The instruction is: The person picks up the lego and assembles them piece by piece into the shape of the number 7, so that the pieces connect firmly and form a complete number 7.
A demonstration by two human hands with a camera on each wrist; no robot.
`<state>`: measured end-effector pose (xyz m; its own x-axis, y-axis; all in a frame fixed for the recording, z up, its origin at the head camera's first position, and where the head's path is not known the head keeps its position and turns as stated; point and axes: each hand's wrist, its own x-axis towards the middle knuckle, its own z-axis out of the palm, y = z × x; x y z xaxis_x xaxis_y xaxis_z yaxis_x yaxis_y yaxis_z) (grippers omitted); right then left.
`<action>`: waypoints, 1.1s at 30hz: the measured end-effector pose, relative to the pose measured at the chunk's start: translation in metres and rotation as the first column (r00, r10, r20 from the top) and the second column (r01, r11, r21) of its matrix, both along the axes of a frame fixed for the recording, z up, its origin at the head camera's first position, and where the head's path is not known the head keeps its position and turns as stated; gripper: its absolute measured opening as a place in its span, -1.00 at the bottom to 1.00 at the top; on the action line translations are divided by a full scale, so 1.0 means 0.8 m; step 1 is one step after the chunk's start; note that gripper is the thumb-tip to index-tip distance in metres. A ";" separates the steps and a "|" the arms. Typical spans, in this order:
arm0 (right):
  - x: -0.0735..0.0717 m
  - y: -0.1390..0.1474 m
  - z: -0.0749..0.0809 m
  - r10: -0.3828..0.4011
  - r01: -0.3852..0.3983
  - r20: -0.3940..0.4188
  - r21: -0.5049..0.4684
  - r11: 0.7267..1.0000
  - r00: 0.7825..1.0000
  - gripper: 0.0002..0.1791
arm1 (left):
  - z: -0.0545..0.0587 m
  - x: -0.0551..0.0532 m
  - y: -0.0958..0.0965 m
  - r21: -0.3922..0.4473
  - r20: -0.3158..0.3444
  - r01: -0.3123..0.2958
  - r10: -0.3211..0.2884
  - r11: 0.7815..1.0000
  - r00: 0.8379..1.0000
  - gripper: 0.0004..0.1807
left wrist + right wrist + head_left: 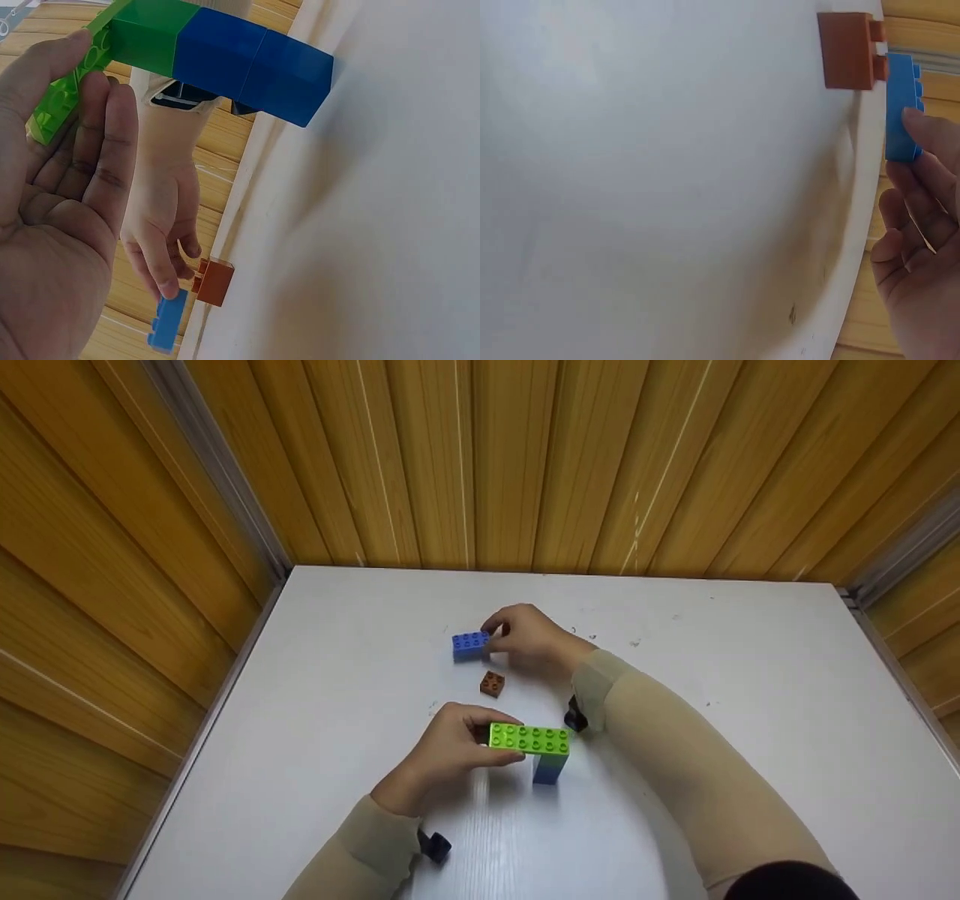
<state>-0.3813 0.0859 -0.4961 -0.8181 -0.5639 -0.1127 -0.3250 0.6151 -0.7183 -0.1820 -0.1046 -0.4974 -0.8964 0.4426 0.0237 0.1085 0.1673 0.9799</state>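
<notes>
My left hand (454, 742) grips the left end of a long lime-green building brick (529, 739) between thumb and fingers, studs up. Beneath that brick's right end runs a column of a green brick (150, 37) and two dark blue bricks (255, 67), upright in the head view. Farther back, my right hand (531, 634) pinches the right end of a blue eight-stud brick (468, 646) with thumb and index finger; its other fingers curl loosely in the right wrist view. Between the two hands sits a small orange-brown four-stud brick (492, 684), touched by neither.
Everything stands on a white table (360, 660) with small dark marks near its far side. Yellow wood-look panels (502, 465) rise behind and beside it. Black wrist devices (436, 847) show at both cuffs, and a black round shape (791, 881) covers the lower right corner.
</notes>
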 end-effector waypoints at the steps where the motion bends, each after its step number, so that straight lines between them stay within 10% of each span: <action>1: -0.001 0.005 0.002 -0.005 0.005 -0.006 -0.007 1.000 1.000 -0.58 | 0.000 0.000 0.000 -0.003 0.000 -0.003 0.003 1.000 1.000 -0.62; 17: 0.044 0.088 0.024 -0.163 0.158 -0.019 -0.155 0.975 0.986 -0.60 | -0.006 -0.009 -0.001 -0.003 0.012 0.002 -0.002 1.000 1.000 -0.63; 33: 0.157 0.109 0.057 -0.166 0.113 -0.101 -0.399 0.910 0.981 -0.68 | -0.008 -0.010 -0.007 0.024 0.015 -0.002 0.002 1.000 1.000 -0.64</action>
<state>-0.2559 0.1729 -0.4502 -0.8843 -0.4197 0.2047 -0.3628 0.3413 -0.8671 -0.1898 -0.1105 -0.5034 -0.8977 0.4400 0.0213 0.0936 0.1435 0.9852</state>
